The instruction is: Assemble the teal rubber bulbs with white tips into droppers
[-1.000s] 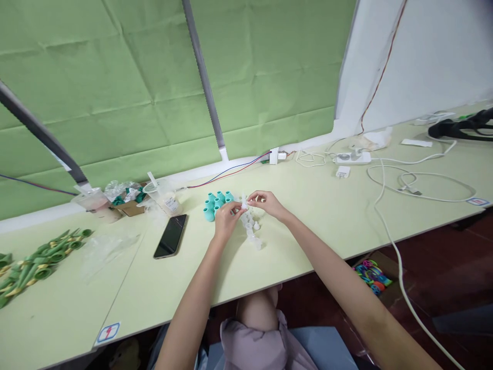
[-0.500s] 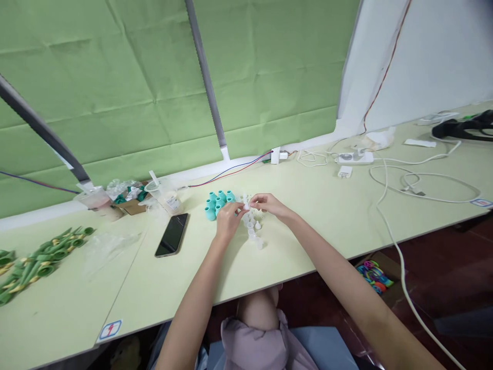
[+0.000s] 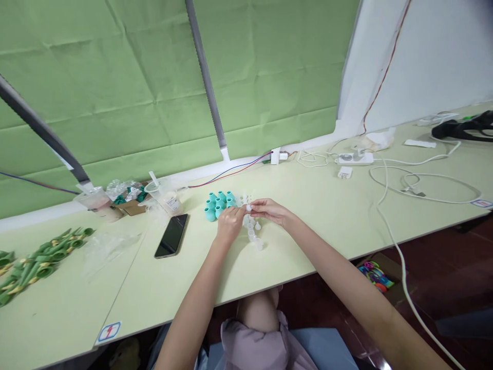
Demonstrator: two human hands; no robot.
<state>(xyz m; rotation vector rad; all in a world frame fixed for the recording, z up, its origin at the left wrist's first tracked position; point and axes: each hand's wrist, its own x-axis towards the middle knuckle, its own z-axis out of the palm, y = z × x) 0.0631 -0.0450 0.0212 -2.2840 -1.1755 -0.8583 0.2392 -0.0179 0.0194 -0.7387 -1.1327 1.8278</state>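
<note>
My left hand (image 3: 230, 222) and my right hand (image 3: 269, 210) meet over the table, fingertips closed around one small white plastic piece (image 3: 248, 207). Its exact kind is too small to make out. Beneath and in front of the fingers lie several loose translucent white plastic pieces (image 3: 252, 235), some shaped like little caps. Just left of my left hand stands a tight group of turquoise bottle-shaped pieces (image 3: 210, 213) with open necks. My left hand hides a few of them in part.
A phone (image 3: 171, 236) lies to the left, with plastic cups (image 3: 168, 198) behind it. Green tube-like parts (image 3: 50, 259) are heaped at far left beside a clear bag (image 3: 110, 249). White cables (image 3: 389, 190) and a power strip (image 3: 354, 158) spread over the right side.
My right hand has shifted slightly down and its fingers have closed further around the white piece. The left hand has turned a little and stays against it.
</note>
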